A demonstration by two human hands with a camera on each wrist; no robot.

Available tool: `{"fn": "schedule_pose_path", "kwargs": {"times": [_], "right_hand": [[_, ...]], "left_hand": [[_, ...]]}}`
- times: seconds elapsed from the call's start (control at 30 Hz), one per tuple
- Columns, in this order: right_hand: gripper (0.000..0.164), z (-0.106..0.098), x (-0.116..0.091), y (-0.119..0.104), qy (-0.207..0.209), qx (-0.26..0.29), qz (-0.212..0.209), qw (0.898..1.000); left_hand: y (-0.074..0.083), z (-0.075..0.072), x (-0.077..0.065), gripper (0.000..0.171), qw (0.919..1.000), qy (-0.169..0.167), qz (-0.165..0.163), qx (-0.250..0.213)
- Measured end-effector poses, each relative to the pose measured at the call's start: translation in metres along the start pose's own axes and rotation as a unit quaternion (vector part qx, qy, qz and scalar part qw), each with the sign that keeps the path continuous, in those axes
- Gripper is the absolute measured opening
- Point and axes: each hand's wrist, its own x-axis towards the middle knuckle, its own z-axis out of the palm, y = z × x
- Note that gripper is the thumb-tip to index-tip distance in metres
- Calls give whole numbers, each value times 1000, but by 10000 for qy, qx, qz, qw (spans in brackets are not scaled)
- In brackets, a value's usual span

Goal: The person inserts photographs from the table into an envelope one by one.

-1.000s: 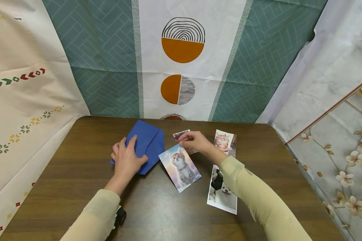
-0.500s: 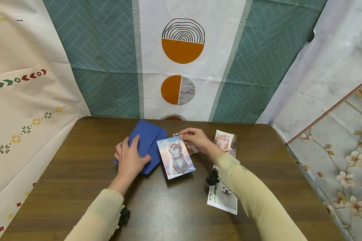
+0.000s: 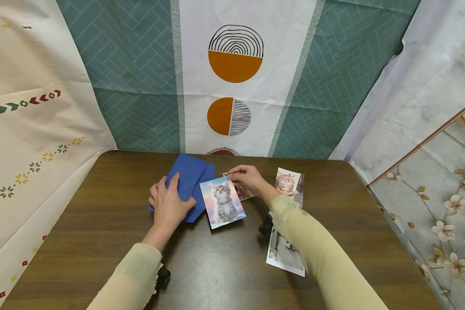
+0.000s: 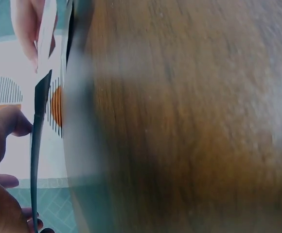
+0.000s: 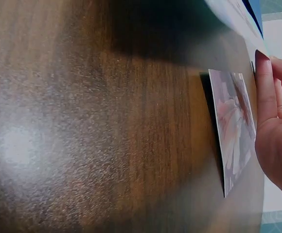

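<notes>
Left grip wide, right grip in a narrow pinch

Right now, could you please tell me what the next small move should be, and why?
I would probably ease the kitten card a little left, toward the blue envelope: the right hand pinches it by its upper right corner, its left edge overlaps the envelope in the head view, and the left hand grips the envelope.

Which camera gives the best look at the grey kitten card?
The head view: the kitten card faces the camera, its picture plain. The left wrist view shows it nearly edge-on; the right wrist view catches only a slanted part by the right hand.
</notes>
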Motion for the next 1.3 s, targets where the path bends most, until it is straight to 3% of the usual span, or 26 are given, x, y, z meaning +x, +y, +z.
{"fn": "schedule_pose_path", "kwargs": {"times": [0.37,0.67,1.3], "right_hand": [[28,6,8,-5,312,119,-26,9994],[36,11,12,-9,310,328,-40,9990],[31,24,15,-11,843,641,-214,9941]], "left_hand": [[4,1,-1,85,10000,-29,-51,-23],[4,0,-1,85,9999,-20,-99,46],[7,-1,1,85,9999,45,-87,89]]}}
